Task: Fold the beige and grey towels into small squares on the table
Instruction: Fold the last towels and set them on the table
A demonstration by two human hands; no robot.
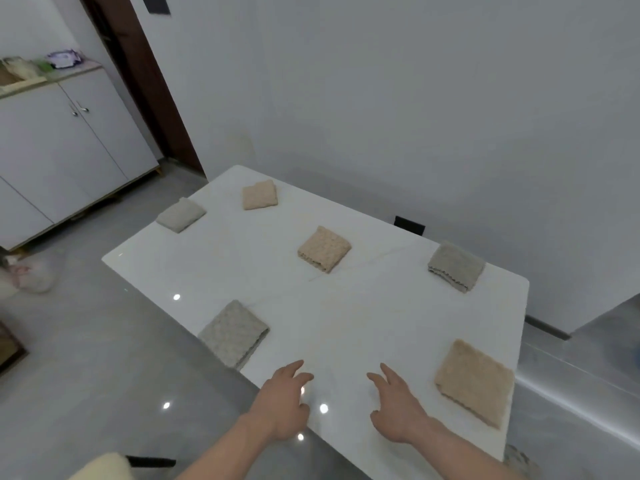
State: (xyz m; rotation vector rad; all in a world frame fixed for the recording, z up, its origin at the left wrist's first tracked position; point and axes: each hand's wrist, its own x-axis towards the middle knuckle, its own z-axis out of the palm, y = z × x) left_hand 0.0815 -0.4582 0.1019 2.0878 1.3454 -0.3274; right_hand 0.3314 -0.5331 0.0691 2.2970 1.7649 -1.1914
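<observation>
Both hands hold nothing: the left hand and right hand hover with relaxed, spread fingers over the near edge of the white table. Six folded towels lie apart on that table: a beige towel at its near right corner beside the right hand, a grey towel on its near left edge, another beige one at its middle, and a grey one on its right side. At the table's far end lie a third beige square and a third grey square.
</observation>
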